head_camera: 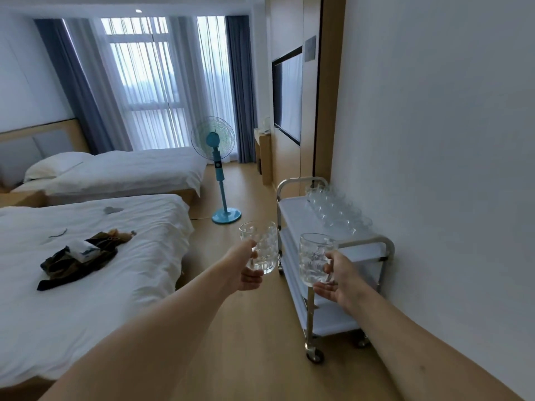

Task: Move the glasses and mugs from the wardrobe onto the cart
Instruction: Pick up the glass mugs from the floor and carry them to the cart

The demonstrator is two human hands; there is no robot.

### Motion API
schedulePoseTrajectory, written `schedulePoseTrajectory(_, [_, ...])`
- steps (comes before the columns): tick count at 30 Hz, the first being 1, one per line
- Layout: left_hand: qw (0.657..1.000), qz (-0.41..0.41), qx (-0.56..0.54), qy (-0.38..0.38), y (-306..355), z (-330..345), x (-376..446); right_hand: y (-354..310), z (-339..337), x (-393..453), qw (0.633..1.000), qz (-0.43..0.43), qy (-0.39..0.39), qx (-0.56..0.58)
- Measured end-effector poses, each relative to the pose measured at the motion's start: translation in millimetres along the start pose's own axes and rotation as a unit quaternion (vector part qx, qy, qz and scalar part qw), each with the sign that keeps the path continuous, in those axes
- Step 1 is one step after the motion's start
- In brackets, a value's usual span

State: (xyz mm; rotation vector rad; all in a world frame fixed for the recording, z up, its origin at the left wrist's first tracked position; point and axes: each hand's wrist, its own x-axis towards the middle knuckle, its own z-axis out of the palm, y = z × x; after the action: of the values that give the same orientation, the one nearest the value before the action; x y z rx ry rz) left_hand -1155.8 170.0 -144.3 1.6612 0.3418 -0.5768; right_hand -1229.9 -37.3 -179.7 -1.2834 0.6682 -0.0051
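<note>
My left hand (246,273) grips a clear dimpled glass mug (262,244), held upright over the floor just left of the cart. A second clear mug (312,257) is gripped by my right hand (338,276) in front of the cart's near end. The white three-shelf cart (292,215) with a steel frame stands along the right wall. Several clear glasses (335,209) stand in rows on the right side of its top shelf. The wardrobe is out of view.
Two white beds fill the left; the nearer bed (95,256) carries dark clothes. A blue standing fan (217,169) stands on the wooden floor beyond the cart. A wall TV (288,94) and a small desk sit further along the right wall.
</note>
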Motion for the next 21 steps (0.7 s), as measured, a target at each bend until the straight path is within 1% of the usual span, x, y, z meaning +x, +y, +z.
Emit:
schedulePoseTrajectory(4, [1.000,-0.015,-0.003,0.000,-1,-3,33,4,13,29,1.000,0.019,-0.002,-0.009])
schedulePoseTrajectory(9, [1.000,-0.018,-0.004,-0.020,13,-15,78,1,36,69,1.000,0.029,0.008,-0.009])
schedulePoseTrajectory(15, [0.998,-0.003,0.015,-0.061,58,-26,149,-18,73,130,0.999,0.010,0.048,0.015])
schedulePoseTrajectory(21, [0.993,0.012,0.053,-0.106,104,-49,229,-40,118,192,0.994,0.016,0.100,0.045])
